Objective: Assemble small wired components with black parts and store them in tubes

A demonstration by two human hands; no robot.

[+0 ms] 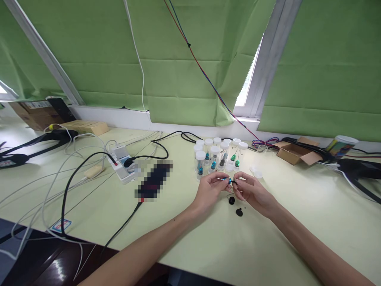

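My left hand (210, 191) is closed in a pinch on a small blue cylindrical part (226, 180), held just above the table. Its thin black end (233, 182) lies between the fingertips of my right hand (253, 192), which is also closed. The fingers partly cover the part, so its exact kind is unclear. Below the hands a round black piece (231, 200) and a black disc with a short stub (239, 212) rest on the table. Beyond my fingers stand several clear vials with white caps (200, 155), holding blue, green or dark parts.
A loose white cap (257, 173) lies behind my right hand. To the left are a blurred dark phone-like device (154, 180) on a cable and a white power strip (122, 167) amid tangled cables. An opened cardboard box (293, 154) sits at the back right.
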